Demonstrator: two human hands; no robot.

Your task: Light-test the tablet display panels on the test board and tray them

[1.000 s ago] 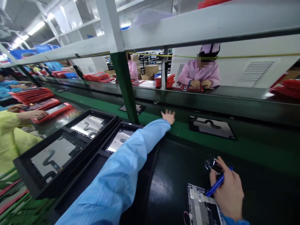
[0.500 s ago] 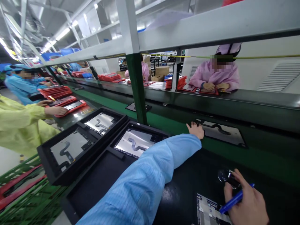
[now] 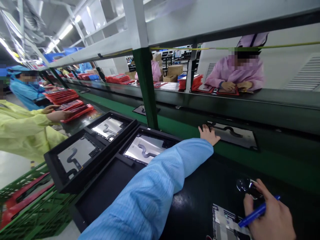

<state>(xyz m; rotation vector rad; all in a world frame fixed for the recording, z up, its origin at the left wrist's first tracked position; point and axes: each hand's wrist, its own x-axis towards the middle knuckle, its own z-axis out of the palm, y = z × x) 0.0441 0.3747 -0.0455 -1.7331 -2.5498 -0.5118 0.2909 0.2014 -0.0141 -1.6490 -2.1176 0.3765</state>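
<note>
Here we are, with our left hand (image 3: 209, 135) stretched far across the bench, fingers spread, right at the left end of a screen panel (image 3: 245, 138) lying on the green strip (image 3: 180, 128). Touching? We can't quite tell!

Now the risks: if those spread fingers catch the dark curved ribbon (image 3: 235, 132) on the panel's back, we'd judge it could crease. Our blue sleeve (image 3: 147, 193) runs low over a tray, so a dragging cuff could nudge what sits below.

Over to our right hand (image 3: 273, 213), fingers curled around a blue pen (image 3: 260, 211), a shiny clear disc (image 3: 243, 185) by thumb and forefinger; whether they pinch it, we can't say. A slip there could drop either onto the opened device (image 3: 222, 220) underneath and scratch it.

On to the containers! The left black tray (image 3: 53, 171) carries one panel (image 3: 83, 150) in its near compartment and another (image 3: 110, 124) in its far one, ribbons up. The second black tray (image 3: 125, 161), just beside it, has a panel (image 3: 135, 143) in its far compartment, partly behind our sleeve. And low at left, a green crate (image 3: 53, 208) holds red-edged pieces (image 3: 26, 201).
</note>
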